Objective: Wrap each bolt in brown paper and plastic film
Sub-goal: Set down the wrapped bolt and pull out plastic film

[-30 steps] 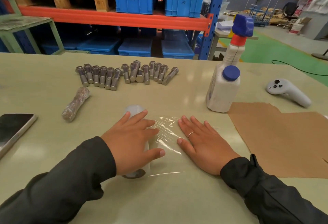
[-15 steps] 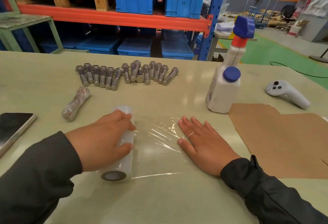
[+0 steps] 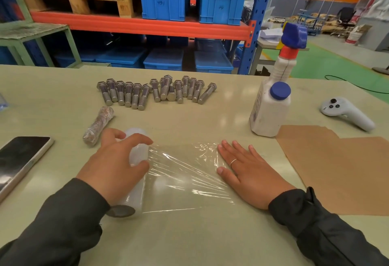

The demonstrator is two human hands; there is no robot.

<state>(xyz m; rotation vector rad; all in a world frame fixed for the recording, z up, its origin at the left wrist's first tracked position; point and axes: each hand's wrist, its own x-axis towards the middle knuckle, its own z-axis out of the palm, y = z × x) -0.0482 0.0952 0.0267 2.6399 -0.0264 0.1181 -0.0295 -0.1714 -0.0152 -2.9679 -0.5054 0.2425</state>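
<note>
Far left on the table (image 3: 63, 101): a phone (image 3: 20, 160), flat, not needed. Next, one wrapped bolt (image 3: 98, 125), already shiny with film over brown paper. Behind it, a row of bare bolts (image 3: 155, 92): probably heavy, hard, round, ready to roll. Best grabbed around the middle.

Left hand (image 3: 117, 166) curled over the film roll (image 3: 136, 173), fingers bent around the top. Roll likely light and smooth, easy to slip. From the roll, a sheet of plastic film (image 3: 185, 173) stretched flat: thin, soft, clingy, quick to wrinkle or tear. Best held by an edge.

Right hand (image 3: 246, 171) spread wide and flat, pressing down the film's far edge. Past a white bottle (image 3: 268, 114), brown paper (image 3: 341, 171): flat, light, easy to fold.
</note>
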